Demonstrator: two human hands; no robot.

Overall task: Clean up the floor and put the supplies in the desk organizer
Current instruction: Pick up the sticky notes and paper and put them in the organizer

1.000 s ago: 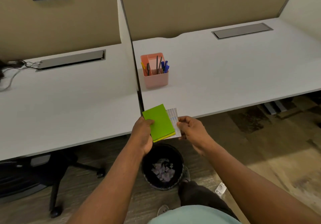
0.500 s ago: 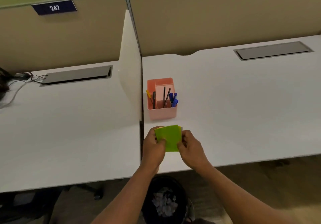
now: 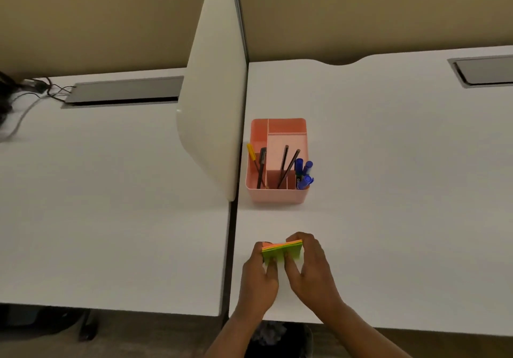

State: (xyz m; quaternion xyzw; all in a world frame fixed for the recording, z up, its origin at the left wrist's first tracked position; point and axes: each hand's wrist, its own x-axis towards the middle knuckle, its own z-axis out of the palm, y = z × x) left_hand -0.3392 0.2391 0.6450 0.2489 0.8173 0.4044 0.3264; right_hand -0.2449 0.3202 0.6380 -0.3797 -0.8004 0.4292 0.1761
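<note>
step: squaring sticky notes (image 3: 282,252) | left hand (image 3: 259,275), right hand (image 3: 311,268): both grip pad | next (judged): lift into desk organizer (image 3: 277,193) just ahead of hands

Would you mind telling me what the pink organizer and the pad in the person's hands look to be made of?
The pink organizer looks like moulded plastic with a matte finish: thin even walls, rounded corners. The pad is probably paper sticky notes: stacked thin orange, yellow and green layers show along its edge.
</note>
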